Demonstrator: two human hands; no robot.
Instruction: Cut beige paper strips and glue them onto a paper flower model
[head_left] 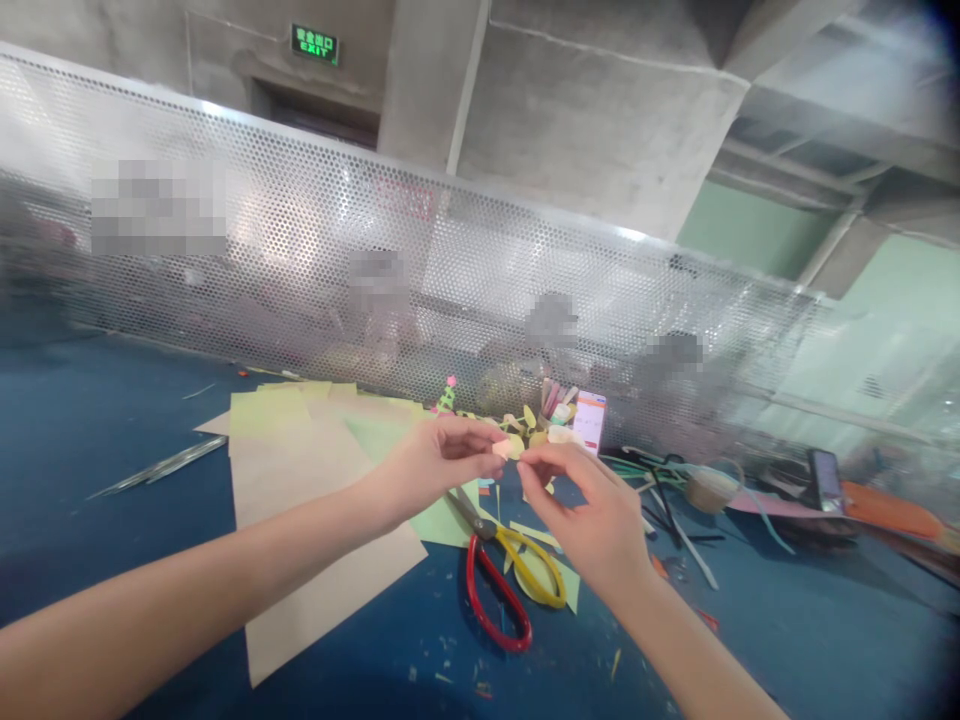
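Note:
My left hand (457, 455) pinches a small pale pink and yellow paper piece (513, 447) between thumb and fingertips. Close by on the right, my right hand (589, 500) has its thumb and forefinger drawn together at the edge of that piece; whatever lies between those fingertips is too small to make out. Below both hands, scissors (504, 560) with one red and one yellow handle lie on the blue table. Their blades point up and left, over a light green sheet (439, 522).
Large cream sheets (300, 560) cover the table's left middle, beside thin metal tools (165, 465). At the back stand a phone (590, 420) and a small green-and-pink ornament (447, 395). A roll of tape (711, 488) lies right. A perforated metal screen (465, 290) borders the table.

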